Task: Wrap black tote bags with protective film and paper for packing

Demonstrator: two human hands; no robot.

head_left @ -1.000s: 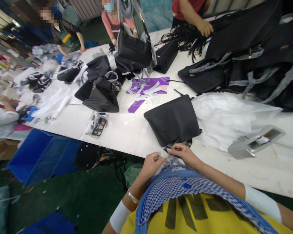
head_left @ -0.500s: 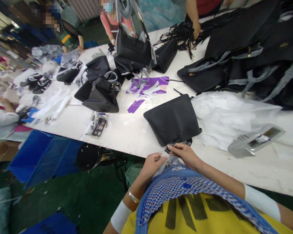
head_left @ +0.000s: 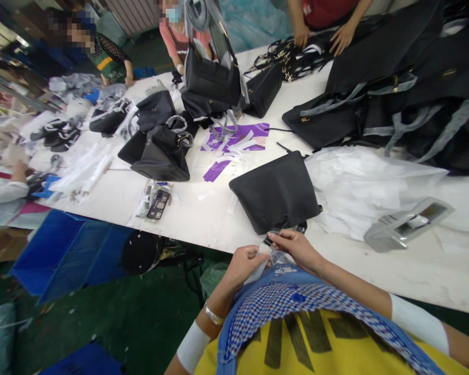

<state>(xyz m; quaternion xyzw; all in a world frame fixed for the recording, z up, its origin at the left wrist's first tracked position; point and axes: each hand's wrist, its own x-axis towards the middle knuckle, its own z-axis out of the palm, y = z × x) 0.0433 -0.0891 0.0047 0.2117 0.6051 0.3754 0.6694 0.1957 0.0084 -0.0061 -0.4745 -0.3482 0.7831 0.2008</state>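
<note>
At the table's near edge, my left hand (head_left: 243,264) is closed on a whitish strip (head_left: 260,265), thumb laid along it. My right hand (head_left: 297,248) pinches a small black strap piece (head_left: 268,240) right beside the strip's upper end. Whether strip and strap are joined cannot be made out. Clear film (head_left: 280,257) shows below my right fingers. Just beyond both hands a black bag (head_left: 275,190) lies flat on the table, its lower edge towards me.
White wrapping sheets (head_left: 359,187) and a grey tape dispenser (head_left: 408,224) lie at right. Black handbags (head_left: 160,153) stand further back, near purple sheets (head_left: 238,136) with white strips. A phone-like black object (head_left: 158,204) lies left. Co-workers stand across the table.
My hands have stayed almost still with the strip and strap. Across the table, a co-worker in red has shifted, both hands now showing over the black straps.
</note>
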